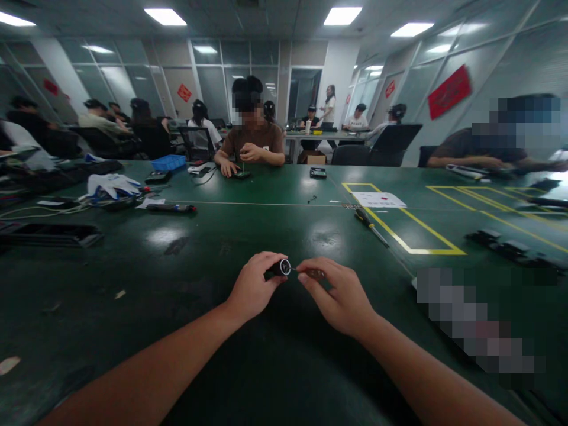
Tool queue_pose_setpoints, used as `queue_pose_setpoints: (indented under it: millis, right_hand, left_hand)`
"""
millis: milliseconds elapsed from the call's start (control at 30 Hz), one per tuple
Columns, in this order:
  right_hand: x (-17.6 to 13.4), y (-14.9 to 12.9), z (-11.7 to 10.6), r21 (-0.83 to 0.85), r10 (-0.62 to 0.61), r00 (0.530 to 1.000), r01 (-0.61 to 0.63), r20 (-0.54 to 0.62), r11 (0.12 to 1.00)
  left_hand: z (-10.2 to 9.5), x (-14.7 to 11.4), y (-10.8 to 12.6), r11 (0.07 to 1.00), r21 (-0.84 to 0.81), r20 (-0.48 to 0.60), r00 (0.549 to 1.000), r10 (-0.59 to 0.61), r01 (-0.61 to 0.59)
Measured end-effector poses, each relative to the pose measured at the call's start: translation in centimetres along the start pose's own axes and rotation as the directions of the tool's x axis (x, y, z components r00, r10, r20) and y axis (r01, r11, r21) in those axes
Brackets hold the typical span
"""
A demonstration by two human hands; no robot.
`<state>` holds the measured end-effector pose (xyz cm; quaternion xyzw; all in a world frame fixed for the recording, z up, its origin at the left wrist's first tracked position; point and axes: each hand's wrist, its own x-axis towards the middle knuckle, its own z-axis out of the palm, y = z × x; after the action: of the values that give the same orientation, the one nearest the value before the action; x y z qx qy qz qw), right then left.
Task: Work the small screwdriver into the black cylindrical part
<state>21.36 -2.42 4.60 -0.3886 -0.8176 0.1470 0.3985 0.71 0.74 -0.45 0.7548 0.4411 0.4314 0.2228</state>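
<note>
My left hand (252, 288) is closed around a short black cylinder (284, 267), which has a pale ring around its end and looks like a flashlight head. That ringed end faces right. In the fingers of my right hand (341, 296) is a small screwdriver (316, 273) with a brownish handle. Its thin metal tip points left at the ringed end; whether it touches I cannot tell. Both hands are held over the green table (275, 361), near its middle. The back of the cylinder is hidden by my left fingers.
A yellow-and-black screwdriver (371, 226) lies ahead to the right, near a white paper sheet (379, 200). White gloves (113, 186), a blue basket (168, 163) and a dark tray (51, 234) are at left. Across the table a person (252, 133) works on a small device.
</note>
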Motion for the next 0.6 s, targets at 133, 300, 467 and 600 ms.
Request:
queue_pose_setpoints:
  millis: [133,300,467,600]
  right_hand:
    - [0.2,1.2,0.7,0.216,0.267,0.960,-0.243,-0.090,0.946]
    - [0.3,1.8,0.9,0.237,0.309,0.947,-0.280,-0.092,0.930]
    - [0.2,1.3,0.8,0.147,0.272,0.960,-0.260,-0.064,0.954]
    - [0.0,1.2,0.7,0.166,0.283,0.950,-0.260,-0.131,0.951]
  left_hand:
    - [0.0,0.0,0.2,0.999,0.013,-0.006,0.999,-0.033,0.033]
    - [0.1,0.1,0.2,0.998,0.022,0.001,0.999,-0.052,0.052]
    - [-0.1,0.1,0.5,0.997,0.031,-0.013,0.997,-0.076,0.076]
    - [-0.2,0.2,0.4,0.994,0.050,-0.024,0.995,-0.100,0.101]
